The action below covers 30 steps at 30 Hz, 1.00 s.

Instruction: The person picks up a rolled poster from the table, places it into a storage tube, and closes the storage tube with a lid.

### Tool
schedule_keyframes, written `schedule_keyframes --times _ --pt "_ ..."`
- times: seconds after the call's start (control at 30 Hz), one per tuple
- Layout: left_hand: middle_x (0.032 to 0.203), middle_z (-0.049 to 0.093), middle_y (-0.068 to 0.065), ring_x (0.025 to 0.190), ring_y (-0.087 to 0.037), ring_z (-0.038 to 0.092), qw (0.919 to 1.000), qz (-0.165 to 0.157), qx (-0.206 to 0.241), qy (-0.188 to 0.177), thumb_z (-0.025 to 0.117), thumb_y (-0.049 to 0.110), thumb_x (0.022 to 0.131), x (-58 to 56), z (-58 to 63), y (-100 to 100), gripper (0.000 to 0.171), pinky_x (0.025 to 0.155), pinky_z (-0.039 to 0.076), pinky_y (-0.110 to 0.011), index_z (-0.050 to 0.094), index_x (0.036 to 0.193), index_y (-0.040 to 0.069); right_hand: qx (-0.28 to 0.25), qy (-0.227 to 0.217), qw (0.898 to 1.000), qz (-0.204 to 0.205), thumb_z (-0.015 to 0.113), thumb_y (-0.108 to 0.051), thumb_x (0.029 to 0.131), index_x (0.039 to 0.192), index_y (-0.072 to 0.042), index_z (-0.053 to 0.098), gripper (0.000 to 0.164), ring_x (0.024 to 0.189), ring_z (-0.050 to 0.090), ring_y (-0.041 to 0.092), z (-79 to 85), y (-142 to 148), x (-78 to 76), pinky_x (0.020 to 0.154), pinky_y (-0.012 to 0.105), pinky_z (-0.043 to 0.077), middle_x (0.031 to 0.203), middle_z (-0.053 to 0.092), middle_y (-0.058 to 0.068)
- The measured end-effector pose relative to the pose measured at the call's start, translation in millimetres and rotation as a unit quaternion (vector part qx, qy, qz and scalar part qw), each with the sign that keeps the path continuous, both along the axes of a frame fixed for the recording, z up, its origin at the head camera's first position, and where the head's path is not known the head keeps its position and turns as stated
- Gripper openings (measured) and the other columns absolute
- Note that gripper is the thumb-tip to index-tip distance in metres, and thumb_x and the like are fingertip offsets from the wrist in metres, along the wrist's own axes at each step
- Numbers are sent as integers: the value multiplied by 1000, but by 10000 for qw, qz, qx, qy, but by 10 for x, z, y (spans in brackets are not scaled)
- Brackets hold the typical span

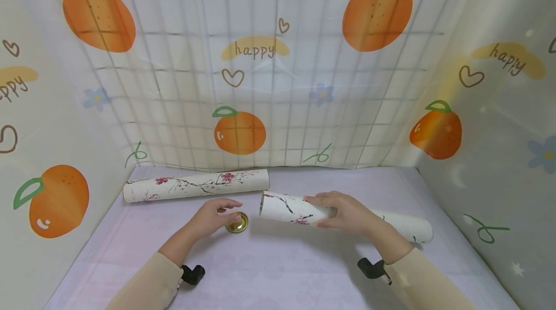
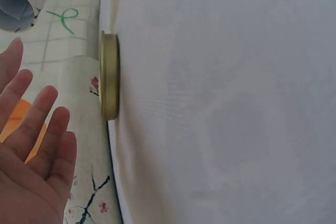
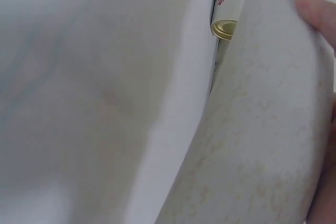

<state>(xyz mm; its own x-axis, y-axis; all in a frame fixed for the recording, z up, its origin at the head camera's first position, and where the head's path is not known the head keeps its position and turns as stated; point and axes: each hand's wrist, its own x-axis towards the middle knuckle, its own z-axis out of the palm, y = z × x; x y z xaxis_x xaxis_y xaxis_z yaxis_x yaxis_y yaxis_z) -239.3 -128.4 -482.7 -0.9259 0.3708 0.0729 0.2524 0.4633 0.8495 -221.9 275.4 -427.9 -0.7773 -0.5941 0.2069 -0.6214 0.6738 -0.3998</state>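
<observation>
My right hand [image 1: 343,211] grips a white paper tube [image 1: 278,206] printed with dark branches and pink blossoms, thumb on the near side and fingers over the far side. The tube lies crosswise, its left end raised off the table. That end shows a round, hollow opening in the left wrist view. A round gold metal lid [image 1: 241,228] with a raised rim lies on the table left of the tube. Just over the lid hovers my left hand [image 1: 210,218], fingers spread and extended; in the left wrist view, the lid [image 2: 109,77] appears apart from them.
A second blossom-printed tube [image 1: 195,187] lies along the back left of the pale cloth-covered table [image 1: 278,271]. Cloth walls with orange fruit prints close in the back and both sides. Each wrist carries a black camera mount [image 1: 193,275].
</observation>
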Motion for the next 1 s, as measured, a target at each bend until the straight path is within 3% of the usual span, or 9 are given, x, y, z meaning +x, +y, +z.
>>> schedule_keyframes --times 0.13,0.37,0.67,0.8,1.0 --pt "130 66 -3 124 -35 56 9999 0 -159 -47 79 31 88 -36 -27 -12 42 105 45 -50 71 125 14 7 -70 10000 -43 86 -34 78 142 -32 58 69 121 59 28 0 21 7 98 50 50 132 64 4" --pt "135 62 -9 124 -41 55 9986 16 -499 -198 80 32 87 -85 -44 -20 47 97 51 -52 69 129 15 -32 -172 9998 -55 87 -34 78 142 -35 57 71 124 57 27 27 48 6 102 51 48 133 63 2" --pt "137 60 -14 129 -41 52 9971 -6 -695 -301 82 32 84 -108 -63 -2 49 77 58 -38 68 128 15 9 -268 9996 -84 86 -35 79 144 -35 56 72 124 57 28 34 66 3 102 52 47 134 63 4" --pt "137 60 -11 129 -38 53 9954 -29 -901 -312 84 31 83 -100 -39 19 52 80 57 -39 68 129 15 28 -250 9997 -66 86 -35 79 144 -34 55 72 125 57 28 27 72 -5 103 52 46 135 63 4" --pt "134 62 -8 128 -34 53 9917 -64 -1261 -255 85 29 81 -82 -5 62 54 104 45 -52 67 130 15 38 -186 9998 -80 84 -40 79 144 -33 56 71 125 57 29 11 85 -17 104 53 46 135 63 3"
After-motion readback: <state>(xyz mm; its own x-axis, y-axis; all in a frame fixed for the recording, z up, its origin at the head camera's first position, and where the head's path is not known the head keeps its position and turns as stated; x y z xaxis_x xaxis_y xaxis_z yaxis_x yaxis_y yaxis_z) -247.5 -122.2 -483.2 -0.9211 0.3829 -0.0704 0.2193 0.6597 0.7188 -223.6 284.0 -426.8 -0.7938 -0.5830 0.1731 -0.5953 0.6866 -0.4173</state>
